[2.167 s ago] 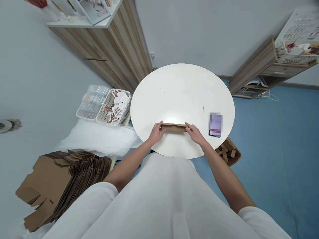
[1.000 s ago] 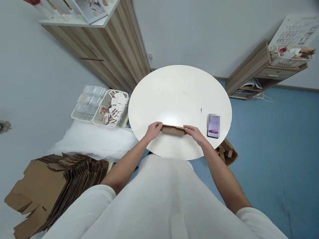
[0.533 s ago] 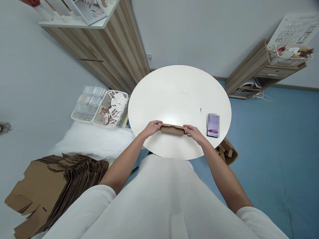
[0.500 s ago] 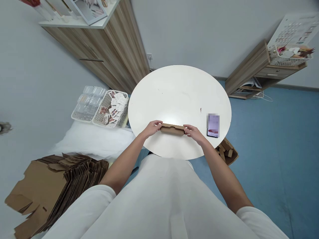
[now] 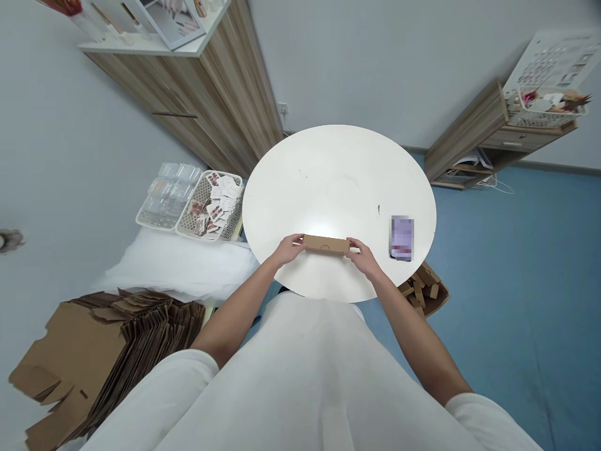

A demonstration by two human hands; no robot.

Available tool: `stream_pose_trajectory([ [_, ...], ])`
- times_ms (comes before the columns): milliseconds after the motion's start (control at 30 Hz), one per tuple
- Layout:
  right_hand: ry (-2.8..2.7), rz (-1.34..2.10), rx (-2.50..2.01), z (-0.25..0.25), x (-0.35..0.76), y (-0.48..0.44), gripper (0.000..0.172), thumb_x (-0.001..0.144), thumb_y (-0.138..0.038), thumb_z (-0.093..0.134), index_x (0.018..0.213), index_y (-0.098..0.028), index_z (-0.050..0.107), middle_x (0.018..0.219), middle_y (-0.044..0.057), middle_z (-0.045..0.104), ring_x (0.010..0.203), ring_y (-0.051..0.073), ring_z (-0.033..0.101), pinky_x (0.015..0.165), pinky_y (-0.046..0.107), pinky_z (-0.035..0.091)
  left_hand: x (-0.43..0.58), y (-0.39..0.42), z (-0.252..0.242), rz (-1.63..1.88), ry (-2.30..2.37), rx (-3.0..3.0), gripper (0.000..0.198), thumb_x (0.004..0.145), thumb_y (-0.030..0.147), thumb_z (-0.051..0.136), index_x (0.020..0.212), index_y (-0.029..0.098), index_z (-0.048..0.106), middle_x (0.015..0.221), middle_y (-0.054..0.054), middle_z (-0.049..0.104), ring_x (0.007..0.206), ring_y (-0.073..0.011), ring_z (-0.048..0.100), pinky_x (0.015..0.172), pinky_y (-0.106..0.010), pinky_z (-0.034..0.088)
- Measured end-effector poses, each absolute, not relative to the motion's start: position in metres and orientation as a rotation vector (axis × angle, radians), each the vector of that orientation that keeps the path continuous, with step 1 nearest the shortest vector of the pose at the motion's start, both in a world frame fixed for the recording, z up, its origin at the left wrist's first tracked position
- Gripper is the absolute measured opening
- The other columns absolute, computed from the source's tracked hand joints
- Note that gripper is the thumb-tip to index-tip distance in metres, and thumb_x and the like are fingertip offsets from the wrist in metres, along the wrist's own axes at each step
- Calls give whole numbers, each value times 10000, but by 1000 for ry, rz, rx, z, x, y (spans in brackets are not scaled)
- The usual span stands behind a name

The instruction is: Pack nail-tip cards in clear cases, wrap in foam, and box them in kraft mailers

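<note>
Your left grip [image 5: 287, 250] and right grip [image 5: 363, 259] grasp opposite ends of the brown box [image 5: 325, 242] over the tabletop's [image 5: 338, 169] near side; it appears folded shut, while the stacked cardboard blanks [image 5: 89, 338] lie unfolded.

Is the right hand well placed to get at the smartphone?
Probably yes: the smartphone lies nearby on the white table, with nothing between it and the right hand. That hand holds one end of the cardboard box, though, so it isn't free.

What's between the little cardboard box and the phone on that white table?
In the head view: the right hand, holding the right end of the cardboard box, then white tabletop before the phone.
</note>
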State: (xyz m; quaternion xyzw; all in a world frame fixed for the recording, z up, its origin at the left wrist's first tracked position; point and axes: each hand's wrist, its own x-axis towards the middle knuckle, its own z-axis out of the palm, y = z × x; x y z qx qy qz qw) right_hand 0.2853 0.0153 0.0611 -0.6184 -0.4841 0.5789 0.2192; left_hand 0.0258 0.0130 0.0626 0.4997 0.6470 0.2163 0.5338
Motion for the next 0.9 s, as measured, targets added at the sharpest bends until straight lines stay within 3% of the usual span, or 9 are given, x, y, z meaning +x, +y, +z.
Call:
stream_pose_trajectory([
  [233, -1198, 1510, -1623, 47, 281, -3, 422, 625, -250, 571, 1045, -251, 540, 1227, 56, 437, 1027, 204, 538, 775, 313, 478, 40, -3, 56, 575, 1599, 1159, 317, 679, 230, 615, 984, 189, 538, 1034, -63, 582, 834, -147, 593, 699, -260, 475],
  [367, -1145, 1564, -1609, 41, 280, -13, 421, 641, -271, 579, 1052, -231, 498, 1176, 64, 487, 1000, 195, 559, 785, 316, 472, 45, -15, 47, 564, 1698, 1094, 440, 694, 344, 616, 1076, 180, 474, 990, -62, 572, 801, -149, 593, 666, -265, 470],
  [600, -1247, 1509, -1760, 19, 274, -32, 565, 649, -311, 598, 1175, -220, 415, 992, 45, 567, 935, 178, 560, 802, 333, 444, 51, -37, 34, 385, 1803, 1164, 637, 626, 451, 670, 1154, 181, 439, 911, -58, 585, 817, -193, 574, 680, -300, 447],
  [767, -1341, 1491, -1886, 8, 268, -47, 547, 657, -308, 585, 1171, -198, 435, 885, 18, 557, 775, 138, 558, 733, 293, 453, 47, -43, 26, 354, 1745, 1203, 634, 606, 450, 687, 1122, 173, 444, 1033, -94, 584, 893, -213, 566, 715, -309, 454],
  [900, -1361, 1394, -1987, 10, 261, -53, 547, 672, -277, 568, 1193, -202, 416, 922, 24, 545, 721, 123, 547, 714, 286, 447, 44, -41, 22, 355, 1692, 1257, 587, 624, 455, 670, 1091, 169, 461, 1027, -94, 582, 876, -203, 567, 697, -299, 455],
])
